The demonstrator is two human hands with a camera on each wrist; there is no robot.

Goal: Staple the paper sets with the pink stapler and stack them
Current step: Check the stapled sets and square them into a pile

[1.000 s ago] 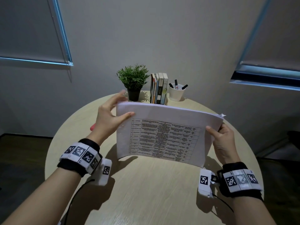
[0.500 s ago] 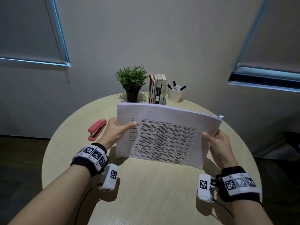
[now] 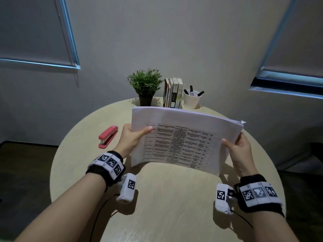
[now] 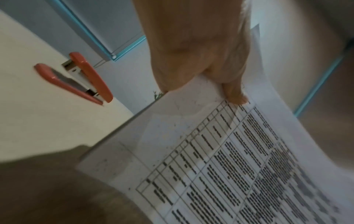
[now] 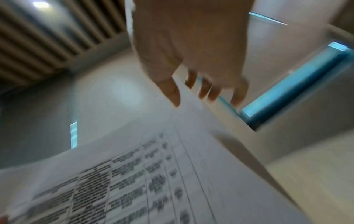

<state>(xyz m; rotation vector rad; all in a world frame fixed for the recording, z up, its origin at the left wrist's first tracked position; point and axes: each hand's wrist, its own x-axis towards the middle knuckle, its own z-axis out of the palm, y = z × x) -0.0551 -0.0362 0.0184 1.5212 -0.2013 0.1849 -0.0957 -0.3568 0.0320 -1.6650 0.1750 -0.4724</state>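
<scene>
A thick set of white sheets with a printed table, the paper set [image 3: 181,137], stands on edge over the round table [image 3: 166,203], bowed slightly. My left hand [image 3: 134,137] pinches its left edge, thumb on the front [image 4: 235,94]. My right hand [image 3: 236,147] pinches the right edge, thumb in front and fingers behind [image 5: 206,89]. The paper set [image 4: 220,159] fills the lower part of both wrist views [image 5: 153,174]. The pink stapler [image 3: 107,136] lies closed on the table, left of my left hand, and shows in the left wrist view [image 4: 80,78].
At the table's far edge stand a small potted plant [image 3: 146,88], a row of upright books [image 3: 173,93] and a white cup with markers [image 3: 191,100]. Window blinds hang left and right of the wall behind.
My left hand slid from the top-left corner down to the middle of the left edge, uncovering the stapler. The paper set sank a little toward the table.
</scene>
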